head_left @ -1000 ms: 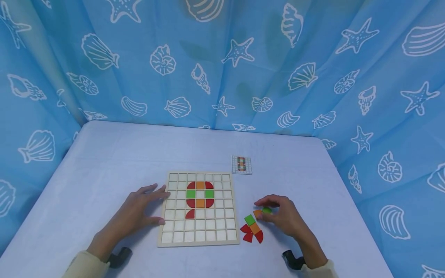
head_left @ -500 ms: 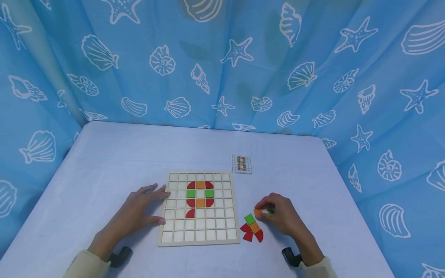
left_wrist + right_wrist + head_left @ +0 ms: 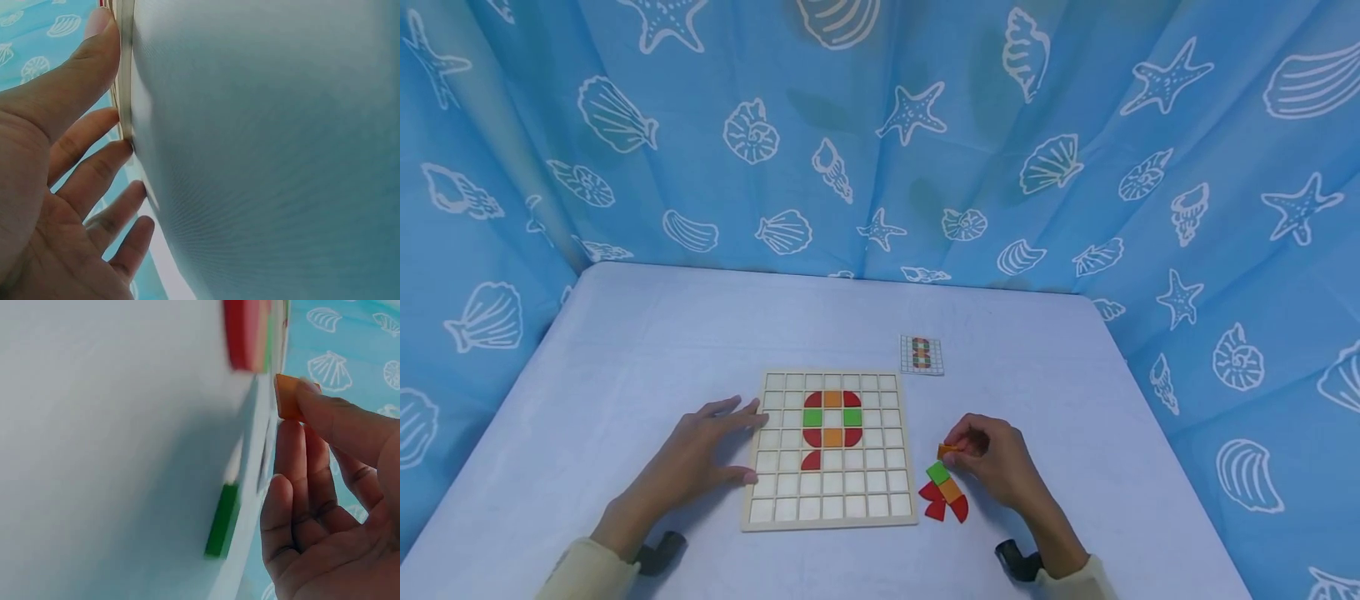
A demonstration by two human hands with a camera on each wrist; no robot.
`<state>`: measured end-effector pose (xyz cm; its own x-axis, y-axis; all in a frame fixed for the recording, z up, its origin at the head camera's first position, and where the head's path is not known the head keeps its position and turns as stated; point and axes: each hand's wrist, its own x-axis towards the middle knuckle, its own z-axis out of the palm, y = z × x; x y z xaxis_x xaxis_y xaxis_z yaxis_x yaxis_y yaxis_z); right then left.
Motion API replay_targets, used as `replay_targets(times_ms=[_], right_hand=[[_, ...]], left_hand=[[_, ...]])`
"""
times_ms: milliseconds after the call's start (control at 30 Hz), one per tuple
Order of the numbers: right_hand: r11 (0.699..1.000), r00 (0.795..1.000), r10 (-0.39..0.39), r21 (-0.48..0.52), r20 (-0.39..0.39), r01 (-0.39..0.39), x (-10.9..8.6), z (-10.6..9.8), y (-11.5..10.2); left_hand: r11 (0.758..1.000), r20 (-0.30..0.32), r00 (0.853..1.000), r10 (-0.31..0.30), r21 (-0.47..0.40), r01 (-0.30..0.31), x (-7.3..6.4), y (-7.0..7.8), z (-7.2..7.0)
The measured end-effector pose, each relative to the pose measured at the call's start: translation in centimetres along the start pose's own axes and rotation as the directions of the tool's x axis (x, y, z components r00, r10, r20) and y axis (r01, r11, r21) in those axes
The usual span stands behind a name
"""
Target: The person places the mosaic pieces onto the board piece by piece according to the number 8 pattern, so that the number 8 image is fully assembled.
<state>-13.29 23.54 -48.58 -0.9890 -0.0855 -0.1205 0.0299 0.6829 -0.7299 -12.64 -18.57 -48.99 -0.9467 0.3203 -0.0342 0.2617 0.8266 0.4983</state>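
Note:
The wooden grid board (image 3: 775, 508) lies on the white table, holding red quarter-round, orange and green tiles in a ring and one red quarter-round tile (image 3: 811, 460) below it. My left hand (image 3: 696, 450) rests along the board's left edge, thumb and fingers spread and touching the frame. Between thumb and fingertips, my right hand (image 3: 1000, 462) pinches an orange square tile (image 3: 287, 397), raised just above the loose tiles. Beneath that hand a green tile (image 3: 223, 519) lies on the table, hidden in the head view.
Right of the board sit a loose green square tile (image 3: 937, 472), an orange tile (image 3: 951, 490) and several red quarter-rounds (image 3: 959, 509). A small pattern card (image 3: 922, 356) lies by the board's far right corner. A blue shell-print curtain (image 3: 865, 150) stands behind the table.
My right hand has closed on the orange tile beside the pile, lifted it and shifted slightly left. The green tile near it has gone out of sight behind the hand. My left hand stays put.

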Motion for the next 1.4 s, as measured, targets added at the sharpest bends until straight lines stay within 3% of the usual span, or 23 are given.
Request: replay_targets(times_ms=[267,533,900,1400], right_hand=[[0.992,1.0,0.001,0.128,0.016,-0.003,0.3,1.5,-2.4],[0.981,0.993,-0.078,0.183,0.089,0.06,0.8,4.5,-5.4],[0.978,0.968,-0.192,0.107,0.16,0.177,1.3,8.0,-8.5],[0.965,0.97,-0.208,-0.132,0.127,0.225,1.5,10.1,-10.3]], left_hand=[[1.0,0.01,1.0,-0.003,-0.003,0.003,0.0,0.2,0.0],[1.0,-0.009,1.0,0.01,-0.002,-0.01,0.1,0.3,-0.1],[1.0,-0.017,1.0,0.014,0.001,-0.014,0.0,0.2,-0.1],[1.0,-0.002,1.0,-0.004,0.0,0.004,0.0,0.1,-0.1]])
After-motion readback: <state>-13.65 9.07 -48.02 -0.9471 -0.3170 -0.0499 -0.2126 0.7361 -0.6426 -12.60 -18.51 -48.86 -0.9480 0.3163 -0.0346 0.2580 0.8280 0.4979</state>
